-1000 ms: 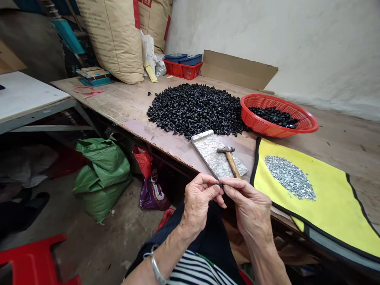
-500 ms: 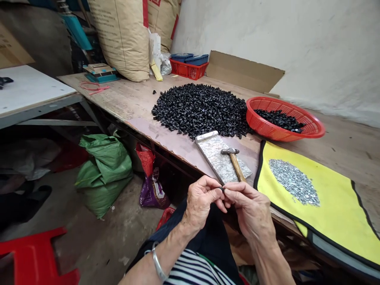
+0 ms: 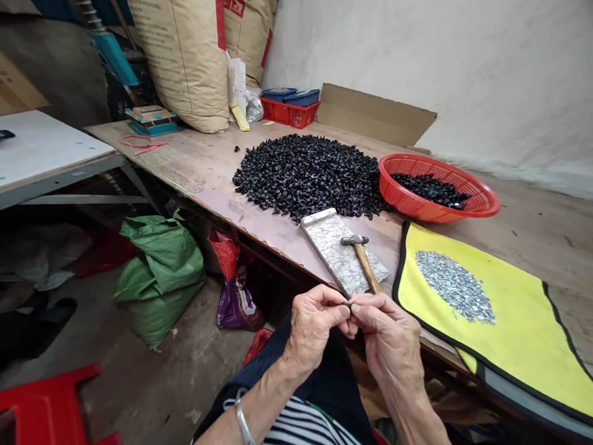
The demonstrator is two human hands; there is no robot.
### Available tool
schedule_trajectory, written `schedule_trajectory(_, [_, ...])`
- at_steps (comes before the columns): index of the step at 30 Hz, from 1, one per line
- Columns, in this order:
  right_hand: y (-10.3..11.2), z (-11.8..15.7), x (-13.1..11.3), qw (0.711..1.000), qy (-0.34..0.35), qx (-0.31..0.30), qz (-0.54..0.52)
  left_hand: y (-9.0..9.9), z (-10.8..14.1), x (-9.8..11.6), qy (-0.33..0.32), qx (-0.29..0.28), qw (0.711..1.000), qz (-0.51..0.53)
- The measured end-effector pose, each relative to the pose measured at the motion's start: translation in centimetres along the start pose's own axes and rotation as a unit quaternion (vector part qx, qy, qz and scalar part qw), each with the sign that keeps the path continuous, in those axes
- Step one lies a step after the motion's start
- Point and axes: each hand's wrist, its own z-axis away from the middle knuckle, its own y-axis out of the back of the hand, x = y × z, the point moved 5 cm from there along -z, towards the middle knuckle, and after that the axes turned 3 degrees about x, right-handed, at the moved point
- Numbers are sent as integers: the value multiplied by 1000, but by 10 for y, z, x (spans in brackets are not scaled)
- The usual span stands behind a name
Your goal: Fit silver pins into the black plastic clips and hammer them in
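Observation:
My left hand (image 3: 311, 327) and my right hand (image 3: 391, 337) meet fingertip to fingertip at the table's front edge. Between them they pinch a small black piece (image 3: 347, 305), mostly hidden by the fingers. Just beyond lies a speckled metal plate (image 3: 340, 247) with a raised bar at its far end. A hammer (image 3: 365, 266) with a wooden handle rests on the plate. Behind is a large heap of black pieces (image 3: 310, 176). Small silvery washers (image 3: 456, 287) are spread on a yellow cloth (image 3: 514, 334) at the right.
A red basket (image 3: 482, 194) holding more black pieces stands right of the heap. Big paper sacks (image 3: 185, 62), a red crate (image 3: 290, 115) and a cardboard sheet (image 3: 370, 114) are at the back. Below left are a green sack (image 3: 160, 278) and a red stool (image 3: 50, 402).
The view has shifted slightly, so the table things sit a little further left and lower. Both hands still pinch the small black piece together.

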Motion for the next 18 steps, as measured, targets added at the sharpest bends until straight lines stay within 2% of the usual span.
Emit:
schedule_trajectory(4, [1,-4,-8,998,21,-13,49,-1,-7,-2,13,0,1000,10])
schedule_trajectory(7, [4,-8,-14,991,22,-30,131,3,-13,-1,14,15,1000,3])
schedule_trajectory(9, [11,-15,-21,976,38,-29,210,7,-16,1,13,33,999,0])
schedule_trajectory(11, [20,-23,-32,944,94,-12,317,11,-20,2,14,57,998,-3])
schedule_trajectory(12, [24,-27,-38,912,139,2,385,13,-21,2,13,68,998,-6])
schedule_trajectory(13, [27,-31,-43,869,185,13,459,15,-23,2,12,77,997,-8])
schedule_trajectory(15, [29,-38,-47,757,255,12,602,18,-27,2,10,91,996,-13])
schedule_trajectory(17, [30,-43,-44,661,288,-6,693,21,-29,2,8,101,995,-15])
schedule_trajectory(18, [30,-45,-43,632,300,-10,714,22,-31,1,7,105,994,-16])
